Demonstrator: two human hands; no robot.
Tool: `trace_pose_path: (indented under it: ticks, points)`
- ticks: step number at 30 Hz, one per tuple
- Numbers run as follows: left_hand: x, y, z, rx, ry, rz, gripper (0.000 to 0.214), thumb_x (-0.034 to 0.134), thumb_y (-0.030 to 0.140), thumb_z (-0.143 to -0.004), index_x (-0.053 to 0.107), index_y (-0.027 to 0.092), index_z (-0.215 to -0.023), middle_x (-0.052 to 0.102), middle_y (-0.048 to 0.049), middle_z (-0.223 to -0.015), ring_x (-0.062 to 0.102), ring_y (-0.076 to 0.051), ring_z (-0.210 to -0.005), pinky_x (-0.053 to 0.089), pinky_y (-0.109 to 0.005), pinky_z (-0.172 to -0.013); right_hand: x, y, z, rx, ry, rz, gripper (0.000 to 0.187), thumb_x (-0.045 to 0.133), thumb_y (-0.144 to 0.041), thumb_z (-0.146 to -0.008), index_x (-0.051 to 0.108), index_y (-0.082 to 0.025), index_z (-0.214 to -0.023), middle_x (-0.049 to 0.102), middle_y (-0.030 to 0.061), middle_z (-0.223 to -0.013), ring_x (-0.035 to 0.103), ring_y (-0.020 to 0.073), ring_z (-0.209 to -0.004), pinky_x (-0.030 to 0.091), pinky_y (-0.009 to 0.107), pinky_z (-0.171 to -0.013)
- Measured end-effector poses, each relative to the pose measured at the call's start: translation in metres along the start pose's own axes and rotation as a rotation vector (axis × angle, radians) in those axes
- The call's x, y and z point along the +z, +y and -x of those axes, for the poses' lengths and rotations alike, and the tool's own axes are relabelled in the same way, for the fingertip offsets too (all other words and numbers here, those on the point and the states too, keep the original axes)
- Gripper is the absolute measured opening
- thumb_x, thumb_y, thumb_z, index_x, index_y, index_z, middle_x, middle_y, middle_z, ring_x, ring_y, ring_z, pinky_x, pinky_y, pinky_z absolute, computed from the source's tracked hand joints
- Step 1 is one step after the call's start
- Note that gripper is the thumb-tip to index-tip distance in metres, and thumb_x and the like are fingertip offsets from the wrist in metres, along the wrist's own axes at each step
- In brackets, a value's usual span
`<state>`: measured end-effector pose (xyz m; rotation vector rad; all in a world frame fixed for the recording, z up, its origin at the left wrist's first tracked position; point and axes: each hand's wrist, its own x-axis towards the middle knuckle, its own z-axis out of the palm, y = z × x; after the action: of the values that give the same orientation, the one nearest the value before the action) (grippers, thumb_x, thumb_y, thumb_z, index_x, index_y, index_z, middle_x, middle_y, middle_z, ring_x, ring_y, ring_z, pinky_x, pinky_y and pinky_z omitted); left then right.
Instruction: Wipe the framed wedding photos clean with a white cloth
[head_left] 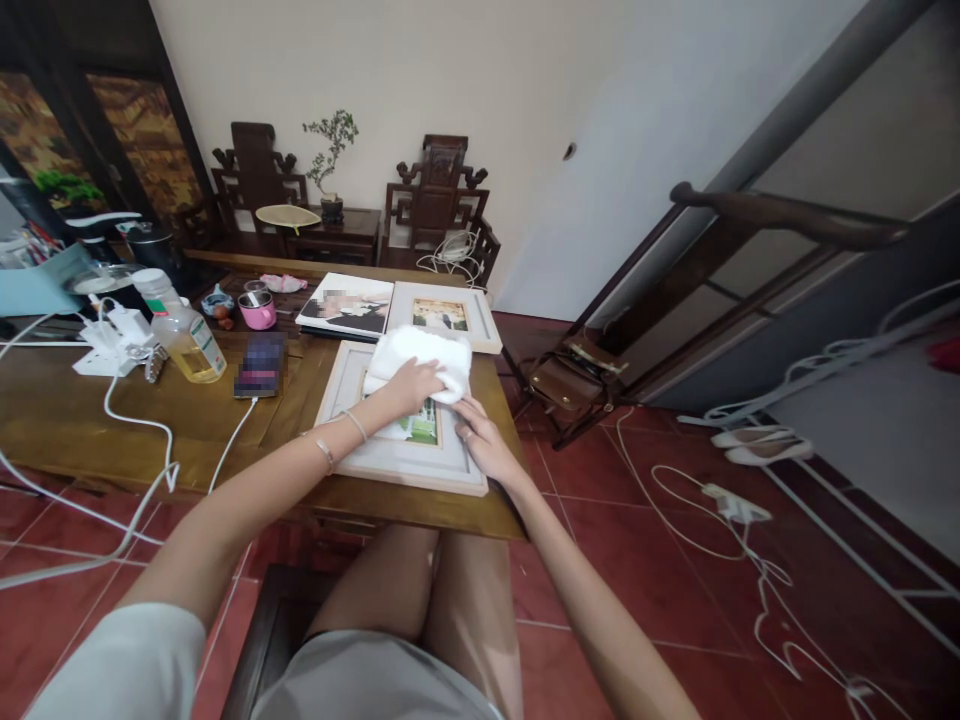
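Observation:
A folded white cloth (424, 350) covers the upper part of a pale picture frame (397, 475) that lies flat at the near table edge. Under the cloth, a green and white picture (424, 427) shows in part. My left hand (415, 385) is on the cloth, its fingers bent over the fabric and pressing it against the frame. At the frame's right border is my right hand (486, 440), gripping that side, with its fingertips close to the cloth's lower corner. Its thumb side is partly hidden.
Behind lie a second framed photo (487, 325) and a photo album (349, 303). To the left are a phone (260, 365) on a cable, a bottle of yellow liquid (191, 345), a pink cup (259, 312) and a white power strip (112, 345). A wooden chair (592, 370) stands right.

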<state>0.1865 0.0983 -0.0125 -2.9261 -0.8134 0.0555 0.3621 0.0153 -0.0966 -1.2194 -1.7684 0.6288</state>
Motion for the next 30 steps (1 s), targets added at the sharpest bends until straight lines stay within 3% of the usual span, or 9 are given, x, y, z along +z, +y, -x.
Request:
trace_pose_path:
  ticks: [5, 9, 12, 15, 18, 21, 23, 25, 30]
  points:
    - [-0.008, -0.029, 0.05, -0.142, -0.006, -0.058, 0.043, 0.04, -0.006, -0.084, 0.062, 0.018, -0.112, 0.044, -0.005, -0.148, 0.034, -0.021, -0.141, 0.03, -0.049, -0.111, 0.0, -0.001, 0.0, -0.021, -0.015, -0.004, 0.053, 0.045, -0.016, -0.079, 0.058, -0.028, -0.13, 0.054, 0.0032, -0.14, 0.031, 0.0246, -0.142, 0.02, 0.054, -0.118]
    - [-0.02, -0.054, 0.087, -0.251, 0.003, -0.098, 0.042, 0.036, -0.009, -0.084, 0.062, 0.011, -0.11, 0.048, -0.0098, -0.145, 0.038, -0.024, -0.137, 0.03, -0.055, -0.109, 0.001, -0.001, 0.001, -0.032, 0.0, -0.003, 0.053, 0.045, -0.016, -0.08, 0.058, -0.027, -0.13, 0.053, 0.0031, -0.141, 0.031, 0.0248, -0.142, 0.021, 0.055, -0.118]
    - [-0.025, -0.055, 0.105, -0.273, -0.031, -0.111, 0.039, 0.036, -0.01, -0.082, 0.065, 0.009, -0.101, 0.044, -0.0112, -0.147, 0.038, -0.026, -0.137, 0.031, -0.052, -0.108, 0.001, 0.0, 0.001, -0.03, -0.001, 0.002, 0.054, 0.045, -0.016, -0.08, 0.057, -0.028, -0.131, 0.053, 0.0025, -0.141, 0.031, 0.025, -0.142, 0.02, 0.055, -0.118]
    - [-0.028, -0.031, 0.121, -0.246, -0.109, -0.099, 0.041, 0.045, -0.009, -0.075, 0.068, 0.013, -0.102, 0.041, -0.0097, -0.149, 0.038, -0.028, -0.138, 0.035, -0.049, -0.108, 0.001, 0.0, 0.0, -0.026, -0.003, 0.0, 0.054, 0.045, -0.016, -0.079, 0.057, -0.028, -0.131, 0.053, 0.0026, -0.141, 0.031, 0.0254, -0.142, 0.02, 0.056, -0.118]
    - [-0.034, 0.011, 0.142, -0.193, -0.222, -0.042, 0.042, 0.052, -0.003, -0.071, 0.069, 0.015, -0.105, 0.039, -0.0124, -0.15, 0.037, -0.034, -0.138, 0.035, -0.053, -0.107, 0.0, -0.001, 0.001, -0.031, -0.002, 0.004, 0.054, 0.045, -0.016, -0.079, 0.057, -0.027, -0.131, 0.054, 0.0033, -0.141, 0.031, 0.0253, -0.142, 0.021, 0.055, -0.118]
    - [-0.039, 0.049, 0.16, -0.17, -0.246, 0.023, 0.041, 0.054, 0.002, -0.071, 0.069, 0.014, -0.107, 0.036, -0.0144, -0.152, 0.034, -0.037, -0.139, 0.036, -0.054, -0.107, 0.0, -0.003, 0.001, -0.033, -0.006, 0.011, 0.054, 0.045, -0.016, -0.079, 0.057, -0.026, -0.131, 0.054, 0.0034, -0.14, 0.032, 0.0253, -0.141, 0.021, 0.054, -0.118]
    - [-0.037, 0.058, 0.163, -0.193, -0.211, 0.053, 0.044, 0.052, 0.003, -0.072, 0.068, 0.016, -0.111, 0.032, -0.0131, -0.154, 0.033, -0.036, -0.14, 0.035, -0.054, -0.107, -0.001, -0.004, 0.001, -0.026, -0.005, 0.012, 0.053, 0.045, -0.017, -0.08, 0.058, -0.027, -0.13, 0.054, 0.0026, -0.141, 0.032, 0.0256, -0.141, 0.021, 0.054, -0.118]
    - [-0.029, 0.049, 0.155, -0.241, -0.178, 0.059, 0.047, 0.051, 0.003, -0.074, 0.066, 0.019, -0.116, 0.028, -0.0108, -0.156, 0.031, -0.035, -0.141, 0.033, -0.055, -0.109, -0.001, -0.004, 0.001, -0.019, -0.001, 0.012, 0.052, 0.046, -0.018, -0.08, 0.058, -0.028, -0.13, 0.054, 0.0022, -0.141, 0.031, 0.0259, -0.142, 0.02, 0.055, -0.118]
    - [-0.007, -0.014, 0.108, -0.333, -0.011, -0.038, 0.04, 0.053, 0.003, -0.079, 0.067, 0.015, -0.114, 0.021, -0.0129, -0.158, 0.019, -0.034, -0.145, 0.018, -0.059, -0.114, -0.001, -0.003, 0.001, -0.03, -0.008, 0.011, 0.05, 0.046, -0.02, -0.082, 0.058, -0.028, -0.13, 0.054, 0.0028, -0.14, 0.031, 0.0262, -0.142, 0.02, 0.055, -0.118]
